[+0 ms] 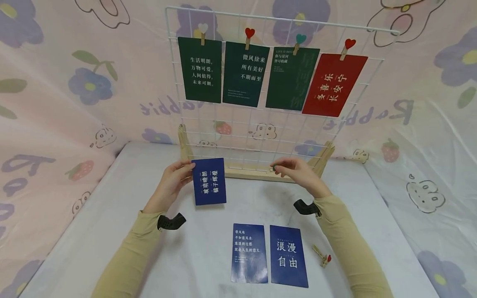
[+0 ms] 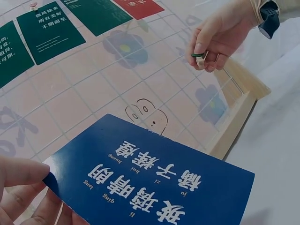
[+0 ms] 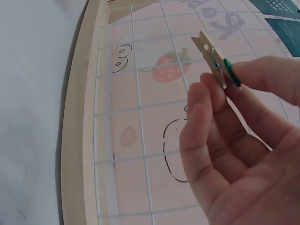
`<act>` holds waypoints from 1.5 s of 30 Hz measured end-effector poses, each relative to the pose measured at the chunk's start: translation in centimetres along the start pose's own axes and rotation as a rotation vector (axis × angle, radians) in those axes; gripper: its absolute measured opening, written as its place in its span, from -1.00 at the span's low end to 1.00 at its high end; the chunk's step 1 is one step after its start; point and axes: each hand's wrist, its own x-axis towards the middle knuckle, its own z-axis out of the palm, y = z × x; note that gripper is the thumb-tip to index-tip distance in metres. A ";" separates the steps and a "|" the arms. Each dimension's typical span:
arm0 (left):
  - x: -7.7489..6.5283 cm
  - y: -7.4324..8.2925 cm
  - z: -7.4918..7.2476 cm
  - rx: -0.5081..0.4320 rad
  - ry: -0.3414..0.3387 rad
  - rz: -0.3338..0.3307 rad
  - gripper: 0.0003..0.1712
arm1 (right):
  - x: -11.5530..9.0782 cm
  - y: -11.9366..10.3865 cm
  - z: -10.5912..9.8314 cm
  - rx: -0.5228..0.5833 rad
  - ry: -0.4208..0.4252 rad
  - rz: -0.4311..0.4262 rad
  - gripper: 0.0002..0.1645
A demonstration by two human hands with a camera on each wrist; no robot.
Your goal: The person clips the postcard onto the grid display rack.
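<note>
My left hand [image 1: 174, 182] pinches a blue card [image 1: 209, 182] by its upper left corner, in front of the wire grid's lower left part. White characters run sideways on the card; in the left wrist view the blue card [image 2: 154, 173] is tilted. My right hand [image 1: 299, 174] pinches a small wooden clothespin [image 3: 212, 58] with a green decoration, close to the wire grid [image 3: 145, 154]. In the right wrist view thumb and fingertips meet at the clothespin's decorated end, and its other end points up and away.
Three green cards [image 1: 200, 70] and a red card [image 1: 334, 85] hang from the grid's top on heart clothespins [image 1: 249, 35]. The grid stands in a wooden base [image 1: 257, 174]. Two blue cards [image 1: 249, 253] lie on the white table [image 1: 149, 165], beside loose clothespins [image 1: 321, 255].
</note>
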 end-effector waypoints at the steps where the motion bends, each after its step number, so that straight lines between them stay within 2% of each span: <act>1: 0.1 0.1 0.0 -0.005 0.001 0.000 -0.82 | 0.2 0.0 0.1 -0.002 -0.001 -0.004 -0.61; 9: 0.5 0.6 0.1 -0.015 0.000 0.023 -0.85 | 1.5 -0.6 0.8 0.004 0.005 0.030 -0.52; 16: 0.6 0.9 0.4 -0.022 0.007 0.043 -0.84 | 2.0 -1.7 1.7 0.005 0.009 0.051 -0.60; 28: 1.3 1.8 0.8 0.020 0.028 0.118 -0.78 | 3.4 -3.7 2.6 0.017 -0.026 -0.025 -0.68; 32: 1.5 2.3 1.1 0.044 0.043 0.126 -0.79 | 3.9 -4.3 2.9 0.038 -0.013 -0.050 -0.69; 39: 1.8 3.3 1.5 0.068 0.054 0.166 -0.76 | 4.9 -5.6 3.3 0.076 0.011 -0.079 -0.60; 45: 2.0 3.8 1.8 0.055 0.054 0.173 -0.75 | 5.4 -6.1 3.6 0.087 0.047 -0.108 -0.67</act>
